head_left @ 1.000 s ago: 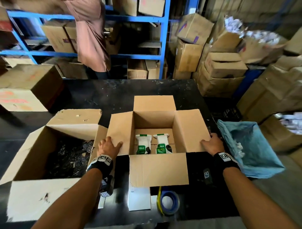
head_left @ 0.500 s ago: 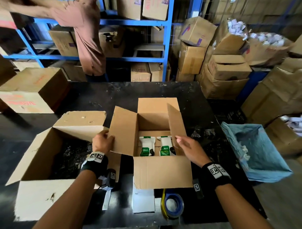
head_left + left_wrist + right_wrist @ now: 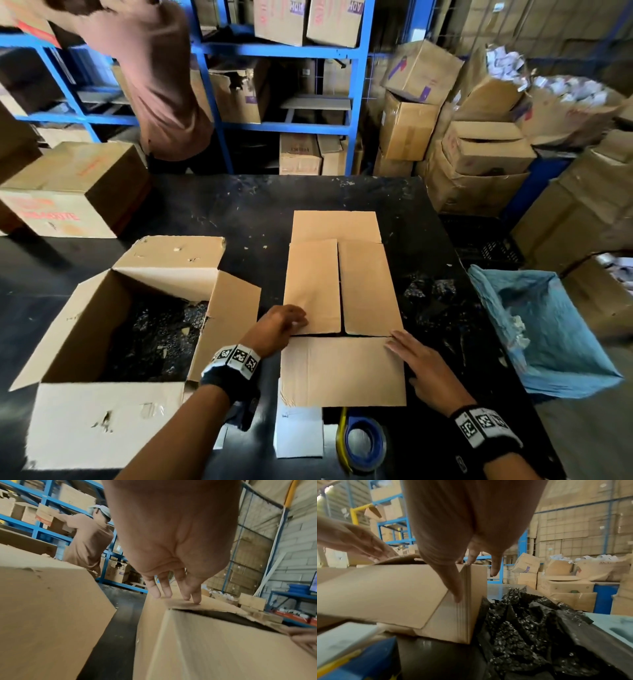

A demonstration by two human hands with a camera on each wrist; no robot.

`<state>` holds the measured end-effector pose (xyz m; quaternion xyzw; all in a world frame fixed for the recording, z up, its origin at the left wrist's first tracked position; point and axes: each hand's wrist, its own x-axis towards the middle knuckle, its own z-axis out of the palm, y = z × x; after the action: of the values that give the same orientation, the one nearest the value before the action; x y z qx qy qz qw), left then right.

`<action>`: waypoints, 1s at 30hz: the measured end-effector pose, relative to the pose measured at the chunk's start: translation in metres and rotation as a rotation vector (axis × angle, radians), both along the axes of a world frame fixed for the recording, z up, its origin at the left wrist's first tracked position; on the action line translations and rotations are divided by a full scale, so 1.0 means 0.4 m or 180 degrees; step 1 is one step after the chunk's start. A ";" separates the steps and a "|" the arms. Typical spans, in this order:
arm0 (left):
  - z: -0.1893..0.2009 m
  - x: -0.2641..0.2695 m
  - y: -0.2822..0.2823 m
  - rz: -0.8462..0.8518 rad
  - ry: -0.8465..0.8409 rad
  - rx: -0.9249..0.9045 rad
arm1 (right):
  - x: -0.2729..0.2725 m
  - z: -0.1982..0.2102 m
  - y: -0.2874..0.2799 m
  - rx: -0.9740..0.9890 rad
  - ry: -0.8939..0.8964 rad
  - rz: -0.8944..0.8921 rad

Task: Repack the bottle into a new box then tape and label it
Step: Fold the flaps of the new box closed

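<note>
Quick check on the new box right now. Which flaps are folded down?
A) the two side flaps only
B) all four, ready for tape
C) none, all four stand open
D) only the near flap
A: on the new box both side flaps lie flat under the left hand, while the far and near flaps are spread outward.

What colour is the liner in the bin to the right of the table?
Light blue; the bin liner shows best in the head view.

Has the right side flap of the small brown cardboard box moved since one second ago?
Yes. The right side flap has swung from spread outward, toward the blue bag, to lying flat over the opening, beside the left flap.
</note>
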<state>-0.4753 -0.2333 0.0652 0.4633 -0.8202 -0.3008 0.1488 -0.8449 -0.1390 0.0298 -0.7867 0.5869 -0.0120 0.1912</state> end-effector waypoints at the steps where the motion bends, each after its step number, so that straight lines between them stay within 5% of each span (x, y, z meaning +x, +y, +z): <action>1: -0.012 0.006 0.007 -0.0066 -0.0151 -0.0073 | -0.003 -0.007 0.000 0.0020 0.0118 0.0033; 9: -0.026 0.042 0.001 -0.0267 -0.0235 -0.0148 | -0.062 0.021 -0.010 0.0146 0.0086 0.0512; 13: -0.021 0.055 -0.007 -0.0250 0.0000 0.0240 | -0.087 0.041 -0.016 0.0315 -0.0521 0.0481; 20: -0.037 0.046 -0.019 0.1486 0.1939 0.1133 | 0.005 0.041 -0.052 -0.0209 -0.2008 -0.0891; 24: -0.038 0.039 -0.050 0.2512 0.2082 0.0435 | 0.040 0.036 -0.097 -0.0371 -0.2218 -0.1563; 27: 0.027 -0.025 -0.031 0.2572 0.2105 0.0175 | 0.036 0.025 -0.114 -0.0537 -0.2111 -0.1724; 30: 0.061 -0.091 -0.009 0.2500 0.1989 0.0624 | 0.023 0.023 -0.122 -0.0529 -0.2022 -0.1696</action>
<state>-0.5118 -0.2368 0.0895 0.6363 -0.4685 -0.4219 0.4446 -0.8355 -0.1876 0.0389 -0.5774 0.6787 -0.3501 0.2888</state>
